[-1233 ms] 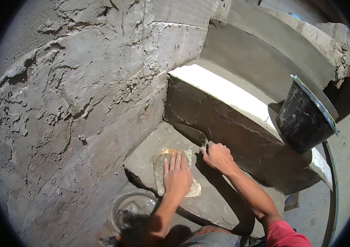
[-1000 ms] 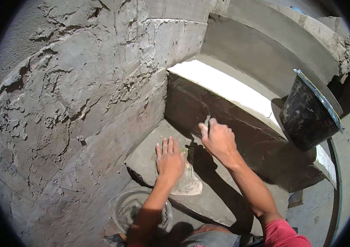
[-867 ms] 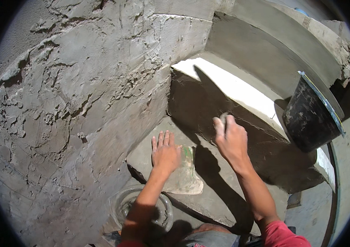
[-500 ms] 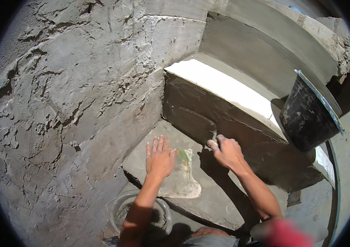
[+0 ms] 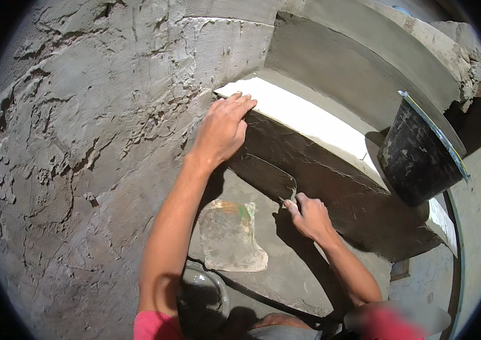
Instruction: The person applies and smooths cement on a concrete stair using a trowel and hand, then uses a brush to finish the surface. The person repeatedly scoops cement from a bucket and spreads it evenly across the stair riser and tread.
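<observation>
My right hand (image 5: 310,218) is closed round the handle of a trowel (image 5: 269,174). The trowel's blade lies against the dark, wet mortar face of the step riser (image 5: 331,192), low down near the corner. Higher and to the left, my left hand (image 5: 223,127) rests at the top edge of that riser, by the wall. Its fingers are stretched over the left end of a glaring white strip (image 5: 303,119) along the step's top. Whether the strip is a sheet or sunlit mortar, I cannot tell. Below my left forearm, a flat, mortar-smeared piece (image 5: 229,238) lies on the lower step.
A black bucket (image 5: 419,156) stands tilted on the step at the right. A round bowl (image 5: 223,294) is partly hidden by my left arm. Rough plastered wall (image 5: 76,187) fills the left side. Another curved step (image 5: 331,68) rises behind.
My left hand has moved up and away from the flat piece on the lower step to the riser's top edge. My right hand keeps the trowel in nearly the same place.
</observation>
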`<action>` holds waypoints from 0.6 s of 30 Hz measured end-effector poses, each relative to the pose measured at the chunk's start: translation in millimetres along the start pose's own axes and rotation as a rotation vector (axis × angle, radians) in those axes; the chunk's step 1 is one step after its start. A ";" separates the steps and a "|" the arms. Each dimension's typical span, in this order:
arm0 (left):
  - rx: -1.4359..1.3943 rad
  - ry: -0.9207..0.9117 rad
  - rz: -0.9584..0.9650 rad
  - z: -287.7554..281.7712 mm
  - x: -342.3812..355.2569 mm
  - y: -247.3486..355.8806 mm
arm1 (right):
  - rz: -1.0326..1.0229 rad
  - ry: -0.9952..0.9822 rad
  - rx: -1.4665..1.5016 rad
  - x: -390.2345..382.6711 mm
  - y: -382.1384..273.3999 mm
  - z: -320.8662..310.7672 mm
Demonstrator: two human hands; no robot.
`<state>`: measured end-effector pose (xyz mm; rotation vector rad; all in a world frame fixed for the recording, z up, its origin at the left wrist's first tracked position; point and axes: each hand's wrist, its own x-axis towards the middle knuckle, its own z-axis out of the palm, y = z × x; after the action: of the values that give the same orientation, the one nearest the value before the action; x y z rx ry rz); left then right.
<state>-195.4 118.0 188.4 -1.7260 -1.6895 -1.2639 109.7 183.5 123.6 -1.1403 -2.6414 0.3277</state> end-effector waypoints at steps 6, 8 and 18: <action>0.069 -0.033 0.019 -9.5 14.2 0.1 | -0.019 0.399 0.405 -17.7 14.2 -30.5; 0.099 -0.120 -0.027 -13.2 15.8 1.0 | 0.014 0.449 0.531 -28.0 17.1 -35.3; 0.108 -0.122 0.002 -19.4 23.3 3.1 | -0.029 0.143 0.140 -22.1 40.4 -17.6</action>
<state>-202.0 114.9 218.0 -1.7714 -1.7886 -1.0647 157.4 196.2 125.2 -1.0402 -2.4663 0.4033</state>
